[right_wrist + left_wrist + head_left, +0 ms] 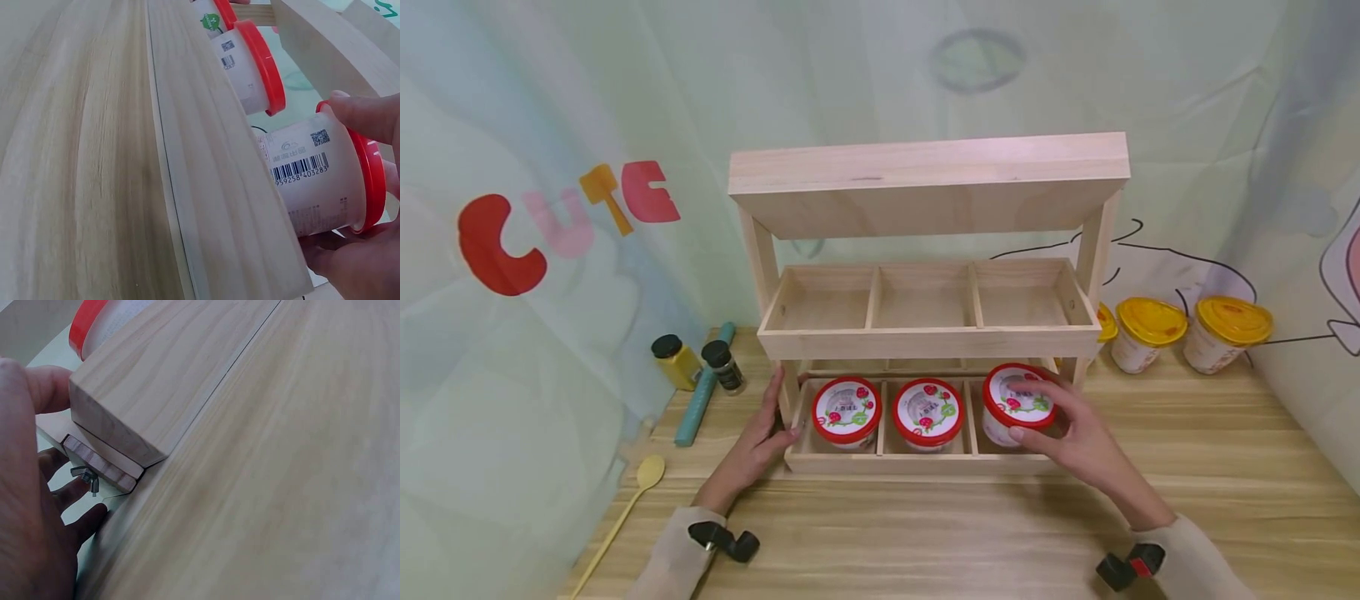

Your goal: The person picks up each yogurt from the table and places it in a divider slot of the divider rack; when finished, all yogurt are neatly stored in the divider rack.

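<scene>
A two-tier wooden rack [925, 343] stands on the table, its lower tray split into compartments. In the right compartment a white cup with a red lid [1018, 396] is held by my right hand [1078, 437], whose thumb is at the rim and fingers over the lid. The right wrist view shows that cup's barcode side [306, 175] tilted against the tray's front board. Similar red-lidded cups sit in the left compartment [847, 410] and the middle one [928, 412]. My left hand [756, 446] grips the lower tray's left end, thumb at the front corner [112, 406], fingers behind the side.
Yellow-lidded cups [1150, 333] stand behind the rack at right. To the left are a yellow jar [676, 363], a black-capped jar [724, 368], a teal bar [697, 407] and a yellow spoon [625, 512]. The upper tray [925, 296] has bare compartments beneath a slanted top board [928, 187].
</scene>
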A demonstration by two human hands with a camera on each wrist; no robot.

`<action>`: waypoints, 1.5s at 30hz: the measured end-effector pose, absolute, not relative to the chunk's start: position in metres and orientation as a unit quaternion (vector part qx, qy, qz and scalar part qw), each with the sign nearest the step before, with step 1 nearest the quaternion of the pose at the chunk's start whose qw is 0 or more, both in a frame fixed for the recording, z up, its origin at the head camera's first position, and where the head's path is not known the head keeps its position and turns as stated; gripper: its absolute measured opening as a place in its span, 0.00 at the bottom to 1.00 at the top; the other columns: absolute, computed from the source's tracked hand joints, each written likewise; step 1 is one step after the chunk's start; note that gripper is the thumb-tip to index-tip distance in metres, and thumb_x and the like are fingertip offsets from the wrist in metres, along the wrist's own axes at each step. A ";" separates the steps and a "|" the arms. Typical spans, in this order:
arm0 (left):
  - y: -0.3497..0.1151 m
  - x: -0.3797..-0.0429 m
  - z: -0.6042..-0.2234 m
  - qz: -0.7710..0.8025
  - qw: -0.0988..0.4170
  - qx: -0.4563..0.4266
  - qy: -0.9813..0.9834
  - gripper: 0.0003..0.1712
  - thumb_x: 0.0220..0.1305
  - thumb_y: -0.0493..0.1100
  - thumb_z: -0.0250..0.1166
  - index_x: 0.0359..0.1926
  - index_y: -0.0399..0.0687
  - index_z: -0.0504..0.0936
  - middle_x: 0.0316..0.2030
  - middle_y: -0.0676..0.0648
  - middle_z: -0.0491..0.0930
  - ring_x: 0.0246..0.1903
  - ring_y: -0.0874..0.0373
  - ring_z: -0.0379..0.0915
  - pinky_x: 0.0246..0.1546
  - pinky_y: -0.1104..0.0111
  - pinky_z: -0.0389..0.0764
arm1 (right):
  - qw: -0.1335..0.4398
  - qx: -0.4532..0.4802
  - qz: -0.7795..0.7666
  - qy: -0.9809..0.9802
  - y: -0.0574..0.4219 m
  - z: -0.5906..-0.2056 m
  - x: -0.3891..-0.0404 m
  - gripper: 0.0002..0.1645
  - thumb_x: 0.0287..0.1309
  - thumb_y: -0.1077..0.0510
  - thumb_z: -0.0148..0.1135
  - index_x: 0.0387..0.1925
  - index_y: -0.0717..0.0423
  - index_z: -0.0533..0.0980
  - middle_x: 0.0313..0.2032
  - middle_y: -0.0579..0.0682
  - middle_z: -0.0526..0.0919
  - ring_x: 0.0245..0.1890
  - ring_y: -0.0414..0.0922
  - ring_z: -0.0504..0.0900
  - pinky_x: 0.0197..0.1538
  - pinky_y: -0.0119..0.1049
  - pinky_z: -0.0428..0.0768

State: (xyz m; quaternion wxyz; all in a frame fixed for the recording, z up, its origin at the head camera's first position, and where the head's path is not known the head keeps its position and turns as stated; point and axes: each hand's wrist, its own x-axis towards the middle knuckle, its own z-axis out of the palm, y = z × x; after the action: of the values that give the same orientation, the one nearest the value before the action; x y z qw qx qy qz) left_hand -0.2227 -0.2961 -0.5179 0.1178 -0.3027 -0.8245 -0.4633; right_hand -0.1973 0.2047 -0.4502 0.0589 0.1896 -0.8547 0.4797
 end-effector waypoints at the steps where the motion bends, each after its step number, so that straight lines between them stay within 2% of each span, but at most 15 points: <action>1: -0.295 -0.222 -0.517 -0.467 0.111 -0.297 -0.826 0.57 0.70 0.31 0.61 0.88 0.49 0.34 0.79 0.23 0.60 0.79 0.78 0.48 0.75 0.84 0.49 | 0.060 0.186 0.473 -0.859 0.204 -0.451 -0.198 0.33 0.60 0.56 0.79 0.66 0.41 0.81 0.74 0.59 0.72 0.65 0.57 0.77 0.59 0.26 0.80; 4: -0.294 -0.223 -0.517 -0.464 0.109 -0.297 -0.827 0.57 0.71 0.30 0.61 0.87 0.47 0.34 0.79 0.22 0.59 0.79 0.80 0.47 0.75 0.84 0.49 | 0.064 0.182 0.455 -0.869 0.203 -0.454 -0.201 0.33 0.59 0.56 0.80 0.66 0.40 0.81 0.76 0.60 0.70 0.68 0.60 0.75 0.62 0.38 0.82; 8: -0.293 -0.223 -0.517 -0.465 0.107 -0.297 -0.827 0.57 0.71 0.29 0.60 0.87 0.48 0.34 0.80 0.23 0.58 0.79 0.80 0.46 0.75 0.85 0.48 | 0.063 0.188 0.427 -0.882 0.201 -0.458 -0.204 0.35 0.56 0.55 0.81 0.65 0.42 0.81 0.78 0.63 0.68 0.72 0.65 0.71 0.66 0.63 0.81; 10: -0.293 -0.223 -0.517 -0.468 0.109 -0.298 -0.825 0.57 0.70 0.28 0.60 0.87 0.47 0.34 0.80 0.22 0.58 0.80 0.80 0.46 0.75 0.85 0.48 | 0.057 0.187 0.416 -0.888 0.200 -0.459 -0.204 0.35 0.56 0.52 0.82 0.65 0.41 0.80 0.78 0.63 0.67 0.74 0.66 0.68 0.66 0.71 0.77; 12: -0.293 -0.223 -0.517 -0.470 0.111 -0.299 -0.823 0.57 0.70 0.28 0.60 0.87 0.47 0.34 0.79 0.21 0.58 0.80 0.80 0.46 0.76 0.86 0.47 | 0.054 0.185 0.405 -0.894 0.199 -0.459 -0.205 0.35 0.56 0.50 0.81 0.65 0.41 0.80 0.78 0.64 0.66 0.74 0.68 0.67 0.66 0.74 0.76; 21: -0.295 -0.222 -0.517 -0.472 0.117 -0.310 -0.817 0.57 0.69 0.27 0.59 0.87 0.46 0.35 0.79 0.21 0.58 0.81 0.78 0.46 0.76 0.85 0.48 | 0.034 0.176 0.384 -0.906 0.199 -0.450 -0.201 0.35 0.59 0.47 0.79 0.68 0.38 0.78 0.79 0.65 0.66 0.73 0.70 0.69 0.66 0.74 0.76; 28: -0.293 -0.221 -0.515 -0.472 0.109 -0.309 -0.818 0.57 0.70 0.28 0.59 0.87 0.47 0.34 0.80 0.23 0.57 0.81 0.77 0.46 0.76 0.84 0.48 | 0.026 0.169 0.367 -0.914 0.202 -0.434 -0.196 0.40 0.59 0.43 0.78 0.71 0.44 0.75 0.80 0.69 0.62 0.76 0.74 0.65 0.67 0.80 0.70; 31: -0.293 -0.222 -0.516 -0.475 0.113 -0.312 -0.815 0.57 0.70 0.27 0.59 0.87 0.47 0.34 0.80 0.22 0.57 0.81 0.76 0.46 0.76 0.84 0.47 | 0.032 0.182 0.368 -0.911 0.205 -0.427 -0.193 0.39 0.59 0.46 0.78 0.70 0.46 0.75 0.79 0.69 0.64 0.74 0.73 0.68 0.66 0.79 0.71; 35: -0.294 -0.223 -0.516 -0.474 0.115 -0.311 -0.815 0.57 0.69 0.27 0.59 0.87 0.48 0.34 0.80 0.22 0.57 0.81 0.77 0.46 0.76 0.85 0.48 | 0.031 0.191 0.373 -0.908 0.209 -0.418 -0.190 0.38 0.62 0.49 0.77 0.71 0.48 0.74 0.76 0.66 0.69 0.70 0.69 0.74 0.66 0.74 0.75; 40: -0.294 -0.224 -0.516 -0.472 0.118 -0.311 -0.816 0.57 0.69 0.27 0.59 0.87 0.48 0.34 0.80 0.22 0.57 0.81 0.77 0.46 0.76 0.85 0.48 | 0.022 0.195 0.380 -0.904 0.215 -0.403 -0.185 0.36 0.66 0.50 0.74 0.72 0.49 0.73 0.75 0.63 0.71 0.70 0.69 0.76 0.66 0.71 0.78; 45: -0.292 -0.223 -0.516 -0.476 0.118 -0.309 -0.815 0.57 0.69 0.26 0.59 0.87 0.48 0.34 0.80 0.21 0.56 0.81 0.78 0.46 0.76 0.85 0.47 | 0.035 0.203 0.396 -0.895 0.225 -0.394 -0.182 0.31 0.68 0.53 0.73 0.69 0.53 0.76 0.68 0.60 0.80 0.65 0.65 0.80 0.64 0.70 0.80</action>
State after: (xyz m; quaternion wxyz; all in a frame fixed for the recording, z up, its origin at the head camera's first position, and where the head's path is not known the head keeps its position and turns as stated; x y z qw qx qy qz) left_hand -0.2225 -0.2921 -0.5162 0.1180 -0.3095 -0.8147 -0.4760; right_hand -0.1825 0.2253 -0.3936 0.0350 0.2028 -0.8950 0.3959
